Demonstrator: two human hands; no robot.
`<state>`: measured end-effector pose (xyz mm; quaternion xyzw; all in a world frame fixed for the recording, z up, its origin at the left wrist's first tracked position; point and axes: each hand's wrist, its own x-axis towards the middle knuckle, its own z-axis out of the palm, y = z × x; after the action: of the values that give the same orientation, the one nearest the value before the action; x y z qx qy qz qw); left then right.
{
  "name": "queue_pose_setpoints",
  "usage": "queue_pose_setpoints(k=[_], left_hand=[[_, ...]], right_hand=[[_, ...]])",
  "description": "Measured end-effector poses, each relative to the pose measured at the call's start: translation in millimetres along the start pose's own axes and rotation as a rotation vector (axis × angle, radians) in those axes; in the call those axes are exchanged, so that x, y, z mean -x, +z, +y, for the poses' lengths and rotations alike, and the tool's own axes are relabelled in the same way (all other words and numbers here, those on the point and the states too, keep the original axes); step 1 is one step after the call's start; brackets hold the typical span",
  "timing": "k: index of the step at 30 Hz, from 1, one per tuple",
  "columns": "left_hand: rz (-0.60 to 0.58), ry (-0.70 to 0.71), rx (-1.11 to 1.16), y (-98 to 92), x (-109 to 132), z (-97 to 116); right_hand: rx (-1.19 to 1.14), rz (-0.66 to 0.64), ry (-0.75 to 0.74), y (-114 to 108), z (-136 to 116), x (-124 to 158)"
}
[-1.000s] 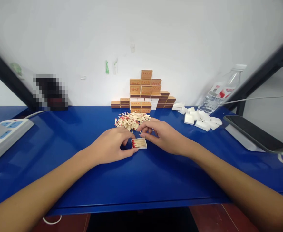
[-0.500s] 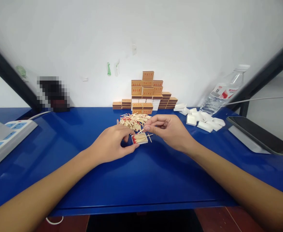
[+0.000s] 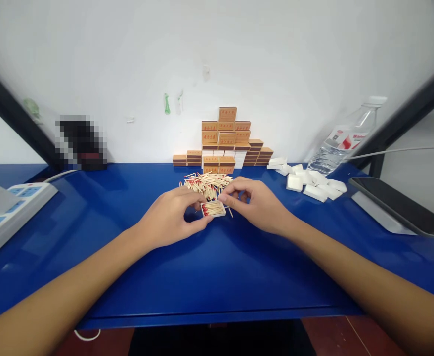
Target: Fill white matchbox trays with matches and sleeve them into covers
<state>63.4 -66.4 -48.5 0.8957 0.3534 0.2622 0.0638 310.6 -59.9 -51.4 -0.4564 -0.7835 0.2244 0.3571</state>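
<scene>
A small white matchbox tray (image 3: 220, 214) lies on the blue table, filled with red-headed matches (image 3: 212, 208). My left hand (image 3: 170, 215) grips its left end, thumb at the near side and fingers at the far side. Over the tray's far right corner, my right hand (image 3: 256, 203) is closed in a pinch; whatever its fingertips hold is hidden. One loose match (image 3: 231, 211) sticks out on the table just right of the tray. Behind both hands spreads a heap of loose matches (image 3: 211, 184).
Brown matchboxes (image 3: 227, 137) are stacked against the wall. White empty-looking trays (image 3: 315, 193) lie in a pile at right, near a leaning water bottle (image 3: 345, 141) and a phone (image 3: 398, 202) on a stand. A power strip (image 3: 13, 207) lies at left.
My right hand has moved slightly left and closer to the tray. The match that showed at its fingertips is no longer visible there. My left hand keeps its grip on the tray.
</scene>
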Motion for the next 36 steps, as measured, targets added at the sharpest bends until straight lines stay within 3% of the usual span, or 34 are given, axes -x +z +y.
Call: queue_pose_setpoints(k=[3, 6, 13, 17, 20, 23, 29, 32, 36], left_hand=[[-0.001, -0.006, -0.009, 0.5, 0, -1], [-0.005, -0.016, -0.024, -0.1, 0, -2], [-0.051, -0.025, -0.014, -1.3, 0, -2], [-0.118, -0.035, 0.023, -1.3, 0, -2], [-0.154, -0.032, 0.029, -1.6, -1, -1], [-0.167, -0.029, 0.030, -1.7, -1, 0], [-0.168, -0.014, 0.047, -1.5, -1, 0], [-0.157, -0.007, 0.051, -1.5, 0, 0], [-0.125, 0.012, 0.055, -1.1, 0, 1]], right_hand=[[0.199, -0.024, 0.049, -10, 3, 0], [0.329, -0.158, 0.140, -14, 4, 2], [0.340, -0.304, 0.218, -12, 9, 6], [0.440, -0.225, 0.166, -24, 14, 3], [0.406, -0.154, 0.034, -29, 11, 1], [0.263, -0.210, -0.102, -22, 2, 4], [0.198, -0.286, -0.197, -2, -6, 9], [0.250, -0.182, -0.150, -9, 2, 3], [0.446, 0.004, 0.102, -24, 20, -7]])
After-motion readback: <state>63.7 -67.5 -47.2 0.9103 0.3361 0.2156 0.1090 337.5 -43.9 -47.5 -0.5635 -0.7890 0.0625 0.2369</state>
